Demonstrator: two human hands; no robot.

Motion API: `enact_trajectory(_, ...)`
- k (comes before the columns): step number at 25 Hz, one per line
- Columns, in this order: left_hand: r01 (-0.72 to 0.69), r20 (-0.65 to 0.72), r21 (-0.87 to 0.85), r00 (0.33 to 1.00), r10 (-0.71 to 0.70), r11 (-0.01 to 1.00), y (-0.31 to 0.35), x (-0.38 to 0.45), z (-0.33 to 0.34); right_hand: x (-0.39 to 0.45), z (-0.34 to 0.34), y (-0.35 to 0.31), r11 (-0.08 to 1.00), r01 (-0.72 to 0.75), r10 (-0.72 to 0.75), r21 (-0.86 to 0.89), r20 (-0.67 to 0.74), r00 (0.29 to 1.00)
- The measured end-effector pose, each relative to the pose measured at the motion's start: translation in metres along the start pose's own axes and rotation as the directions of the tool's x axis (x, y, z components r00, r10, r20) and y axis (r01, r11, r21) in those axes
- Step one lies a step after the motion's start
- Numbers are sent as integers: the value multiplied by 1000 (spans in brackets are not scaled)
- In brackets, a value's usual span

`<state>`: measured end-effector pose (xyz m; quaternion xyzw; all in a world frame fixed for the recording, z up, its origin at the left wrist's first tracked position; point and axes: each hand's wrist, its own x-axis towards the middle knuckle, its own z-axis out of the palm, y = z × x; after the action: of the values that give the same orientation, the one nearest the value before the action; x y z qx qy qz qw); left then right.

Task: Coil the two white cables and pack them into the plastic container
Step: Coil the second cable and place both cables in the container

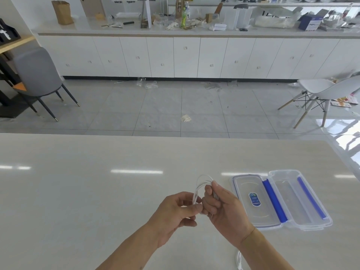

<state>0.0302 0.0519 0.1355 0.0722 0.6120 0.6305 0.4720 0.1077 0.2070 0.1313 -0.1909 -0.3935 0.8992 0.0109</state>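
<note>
- Here, both hands are raised just above the pale, glossy counter (97,182), close together near its middle.
- The right hand (224,207) is closed around a thin white cable gathered into several loops (202,182); the loops rise out of the top of the fist, with thumb and forefinger pinching the bundle.
- The left hand (175,213) is partly curled, its thumb and fingertips pinching a strand of the same coil where it comes down beside the right fist.
- A second white cable (239,260) lies on the counter near the lower edge of the view, just beside the right forearm; only a short stretch of it shows.
- The clear rectangular plastic container (309,209) sits open on the counter to the right of the hands, near but not touching them, with blue strips along its long sides.
- Its transparent lid (243,191), edged in blue and bearing a small blue oval label, lies flat beside the tub on the side nearer the hands, touching it along one long edge.
</note>
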Motion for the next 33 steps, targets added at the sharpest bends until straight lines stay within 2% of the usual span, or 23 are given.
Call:
enact_trajectory(3, 1, -133, 3, 991, -1, 1000, -4, -3, 4, 1, 1, -2, 999, 12, -12, 46, -4, 1000)
enact_trajectory(9, -20, -140, -3, 990, 19, 1000, -18, -11, 11, 4, -5, -7, 988, 23, -20, 156, -20, 1000)
enact_trajectory(13, -68, -114, 82, 990, 77, 994, -15, -13, 4, 4, -6, -5, 971, -1, -1, 239, 10, 1000)
enact_trajectory(16, -77, -7, 117, 997, 79, 990, -10, -14, -2, 5, -5, -5, 968, -27, 19, 250, 34, 999)
enact_trajectory(18, -73, 67, 79, 995, 68, 994, -6, -12, -4, 4, -5, -4, 972, -33, 24, 231, 43, 999)
enact_trajectory(20, -77, 63, 25, 995, 75, 997, -2, -8, -2, 2, -5, -2, 974, -40, 32, 221, 41, 999)
enact_trajectory(22, -89, -1, 28, 996, 89, 996, -1, -2, -1, 0, -5, 0, 975, -55, 47, 217, 42, 998)
enact_trajectory(24, -94, -44, 58, 994, 96, 994, -2, 3, -1, -2, -6, 0, 982, -54, 45, 182, 50, 998)
enact_trajectory(27, -92, -43, 59, 995, 94, 994, -8, 6, -1, -6, -9, 1, 1000, 9, -10, 22, 22, 1000)
enact_trajectory(31, -105, -40, 5, 994, 106, 994, -14, 11, 1, -13, -15, 6, 986, 78, -94, -149, -104, 990)
enact_trajectory(33, -100, -48, -3, 994, 100, 995, -15, 14, 2, -18, -21, 8, 955, 76, -130, -286, -173, 976)
